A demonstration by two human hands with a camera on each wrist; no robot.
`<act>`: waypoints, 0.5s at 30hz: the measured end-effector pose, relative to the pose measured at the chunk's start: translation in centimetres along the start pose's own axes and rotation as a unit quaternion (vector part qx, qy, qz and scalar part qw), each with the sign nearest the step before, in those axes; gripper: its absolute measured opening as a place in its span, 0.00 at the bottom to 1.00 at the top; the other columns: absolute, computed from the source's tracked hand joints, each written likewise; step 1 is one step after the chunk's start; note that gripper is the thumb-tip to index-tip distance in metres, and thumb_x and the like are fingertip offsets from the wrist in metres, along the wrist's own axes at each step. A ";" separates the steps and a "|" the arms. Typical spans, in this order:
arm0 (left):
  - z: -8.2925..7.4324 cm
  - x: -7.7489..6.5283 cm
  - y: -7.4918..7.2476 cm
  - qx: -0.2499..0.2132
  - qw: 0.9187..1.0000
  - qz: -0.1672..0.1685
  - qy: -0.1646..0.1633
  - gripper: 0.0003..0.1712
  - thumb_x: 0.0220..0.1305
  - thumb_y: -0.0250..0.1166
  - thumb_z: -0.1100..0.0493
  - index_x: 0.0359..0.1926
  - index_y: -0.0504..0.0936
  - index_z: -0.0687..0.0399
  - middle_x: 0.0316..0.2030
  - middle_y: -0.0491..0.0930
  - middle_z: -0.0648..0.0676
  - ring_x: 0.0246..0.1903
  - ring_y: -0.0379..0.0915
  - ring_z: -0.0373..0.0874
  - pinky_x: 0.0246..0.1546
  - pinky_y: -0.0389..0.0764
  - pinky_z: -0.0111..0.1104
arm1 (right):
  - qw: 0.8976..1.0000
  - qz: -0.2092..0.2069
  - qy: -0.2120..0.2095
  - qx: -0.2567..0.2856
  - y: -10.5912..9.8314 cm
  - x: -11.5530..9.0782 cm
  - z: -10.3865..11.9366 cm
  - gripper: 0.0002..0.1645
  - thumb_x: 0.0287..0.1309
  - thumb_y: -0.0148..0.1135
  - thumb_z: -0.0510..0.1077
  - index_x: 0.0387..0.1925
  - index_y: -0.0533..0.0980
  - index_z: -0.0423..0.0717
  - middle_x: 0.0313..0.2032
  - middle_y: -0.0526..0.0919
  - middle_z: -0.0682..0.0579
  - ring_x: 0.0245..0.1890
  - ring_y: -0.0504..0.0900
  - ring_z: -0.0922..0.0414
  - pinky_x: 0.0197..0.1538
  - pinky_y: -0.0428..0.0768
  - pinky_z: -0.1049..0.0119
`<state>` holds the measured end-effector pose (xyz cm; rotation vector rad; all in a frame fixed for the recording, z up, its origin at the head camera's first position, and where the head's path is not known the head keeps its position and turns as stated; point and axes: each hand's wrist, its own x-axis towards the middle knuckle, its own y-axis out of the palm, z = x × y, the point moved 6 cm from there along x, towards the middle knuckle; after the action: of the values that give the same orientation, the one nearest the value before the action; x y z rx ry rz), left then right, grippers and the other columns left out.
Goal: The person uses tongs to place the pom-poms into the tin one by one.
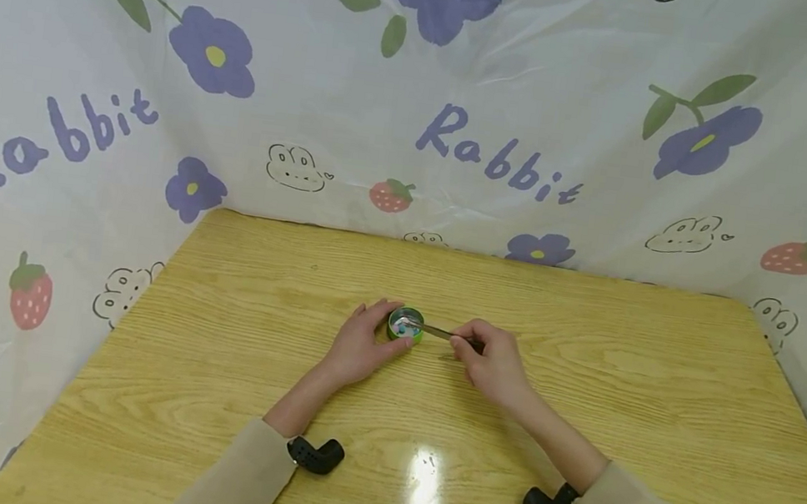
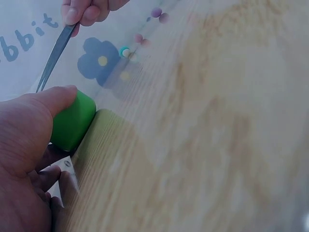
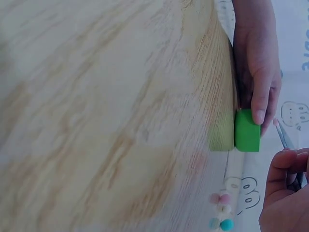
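Note:
A small round green container (image 1: 405, 338) stands on the wooden table, with whitish and teal bits inside it. My left hand (image 1: 360, 346) grips its side, thumb at the near side and fingers round the far side; the green wall (image 2: 77, 121) shows past the thumb in the left wrist view. In my right hand (image 1: 495, 366), pinched between thumb and fingers, are metal tweezers (image 1: 433, 331) whose tips overlap the container's opening in the head view. A tiny pink bit (image 3: 275, 122) shows at the tweezer tips in the right wrist view.
Small coloured balls sit beyond the container in the wrist views, among them a purple ball (image 2: 156, 12) and a teal ball (image 3: 226, 224). The wooden table (image 1: 208, 363) ends at a white patterned curtain (image 1: 358, 129) behind and along the sides.

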<state>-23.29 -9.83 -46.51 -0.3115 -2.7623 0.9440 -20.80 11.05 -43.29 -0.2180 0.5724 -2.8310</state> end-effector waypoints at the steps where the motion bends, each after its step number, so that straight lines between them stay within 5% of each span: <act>1: 0.0 0.0 0.0 -0.001 1.000 0.000 0.000 0.36 0.65 0.74 0.52 0.69 0.74 0.61 0.67 0.74 0.64 0.74 0.57 0.63 0.76 0.48 0.54 | 1.000 0.000 0.000 0.000 0.1 0.1 0.1 0.08 0.72 0.60 0.35 0.41 0.81 0.32 0.28 0.80 0.37 0.14 0.69 0.58 0.16 0.69 0.67; 15: 0.2 0.1 0.0 0.001 1.000 0.000 0.006 0.35 0.65 0.73 0.52 0.68 0.75 0.62 0.66 0.75 0.63 0.73 0.58 0.62 0.77 0.47 0.52 | 1.000 0.002 -0.004 -0.011 0.7 0.3 0.1 0.07 0.72 0.60 0.34 0.41 0.81 0.32 0.27 0.81 0.39 0.15 0.71 0.58 0.17 0.69 0.68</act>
<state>-23.41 -9.88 -46.64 -0.3163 -2.7494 0.9420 -20.90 10.28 -43.41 -0.2327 0.6010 -2.8195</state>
